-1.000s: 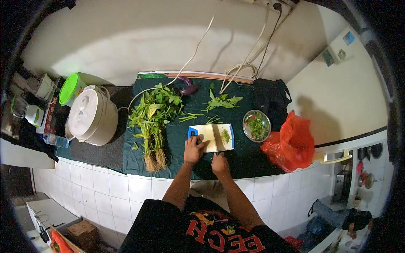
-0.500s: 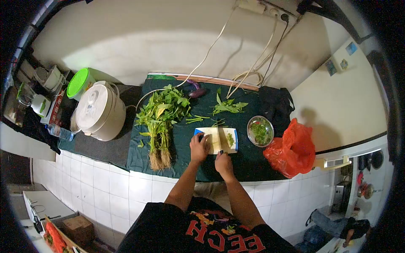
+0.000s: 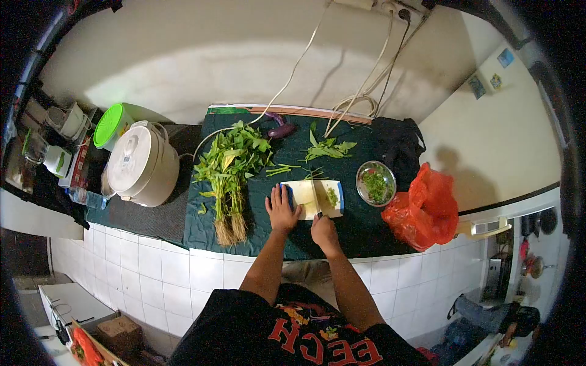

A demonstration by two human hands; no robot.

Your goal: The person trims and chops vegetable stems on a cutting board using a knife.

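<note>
Watching remotely, I see the left hand [image 3: 281, 210] spread flat, empty, at nine o'clock of the cutting board [image 3: 303, 190]; the right hand [image 3: 324, 232] wraps the knife [image 3: 316, 200].

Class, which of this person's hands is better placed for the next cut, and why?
Probably the right hand: it grips the knife at the cutting board, while the left hand lies spread at the board's left edge.
</note>
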